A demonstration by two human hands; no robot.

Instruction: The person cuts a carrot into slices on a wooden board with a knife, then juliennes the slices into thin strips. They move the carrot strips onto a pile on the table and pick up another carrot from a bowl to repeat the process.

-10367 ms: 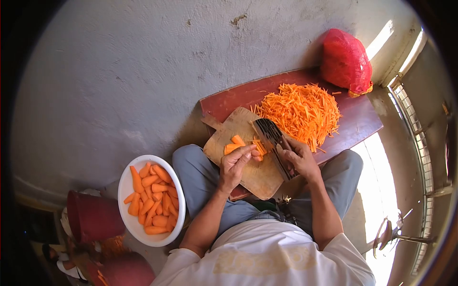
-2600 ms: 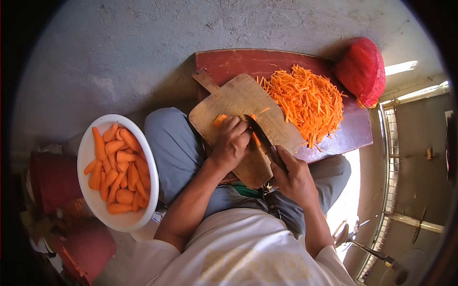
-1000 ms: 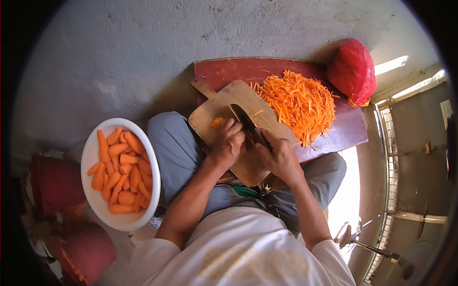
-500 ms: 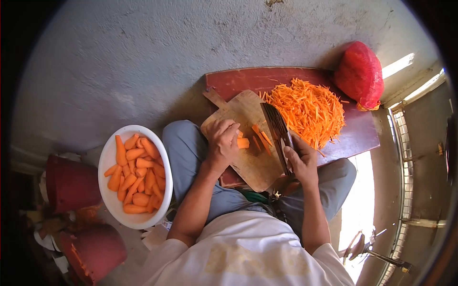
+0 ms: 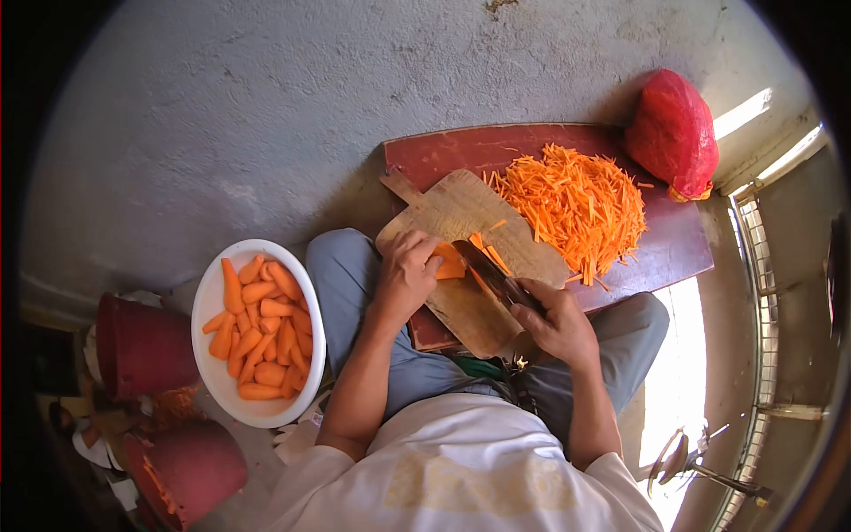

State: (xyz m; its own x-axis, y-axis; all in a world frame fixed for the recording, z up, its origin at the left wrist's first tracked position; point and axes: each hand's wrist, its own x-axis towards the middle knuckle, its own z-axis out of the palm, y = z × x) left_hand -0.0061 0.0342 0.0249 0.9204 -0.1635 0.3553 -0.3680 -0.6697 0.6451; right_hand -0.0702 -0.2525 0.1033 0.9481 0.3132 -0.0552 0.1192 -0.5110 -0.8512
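My left hand [image 5: 411, 277] is closed on a piece of carrot [image 5: 450, 263], pressing it against the wooden cutting board [image 5: 461, 199]. In my right hand [image 5: 560, 324] is a knife [image 5: 493, 273], its fingers wrapped round the handle. The dark blade lies just right of the carrot piece, close to its cut side. A few carrot strips [image 5: 498, 257] lie on the board beyond the blade. A large heap of shredded carrot [image 5: 576, 208] sits at the board's far right edge, on a red low table [image 5: 496, 144].
To my left stands a white basin [image 5: 202, 355] full of peeled carrots [image 5: 266, 332]. Two dark red buckets [image 5: 146, 346] are further left. A red mesh sack [image 5: 672, 133] rests on the table's far right corner. A grey wall [image 5: 266, 115] rises behind the table.
The knife has moved left and down from beside the heap to the carrot piece, its blade now flatter to the board. My left hand has stayed on the carrot.
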